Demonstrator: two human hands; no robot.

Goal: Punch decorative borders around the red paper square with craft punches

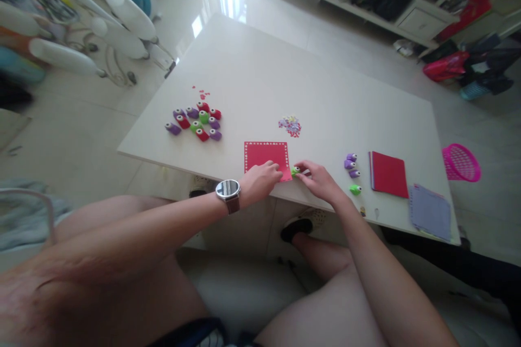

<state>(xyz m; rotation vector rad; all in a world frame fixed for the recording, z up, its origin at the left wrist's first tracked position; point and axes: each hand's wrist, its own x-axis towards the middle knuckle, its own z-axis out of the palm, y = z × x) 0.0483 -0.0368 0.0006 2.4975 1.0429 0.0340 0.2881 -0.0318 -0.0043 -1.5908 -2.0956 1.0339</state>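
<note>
A red sheet of paper (264,156) with small cut-out shapes along its left, top and right edges lies near the table's front edge. My left hand (262,178) is over its lower part, fingers bent and holding it near the lower right corner. At the sheet's right edge, my right hand (317,178) grips a small green craft punch (295,171) between thumb and fingers. The punch touches or nearly touches the paper; its slot is hidden. Just beyond the sheet sits a small pile of punched paper bits (290,126).
Several purple, red and green punches (199,122) cluster on the left, near a few red bits (202,95). On the right are purple punches (350,165), a green punch (355,190), a stack of red paper (388,173) and greyish sheets (430,211). A pink basket (462,162) stands beyond the table (260,70).
</note>
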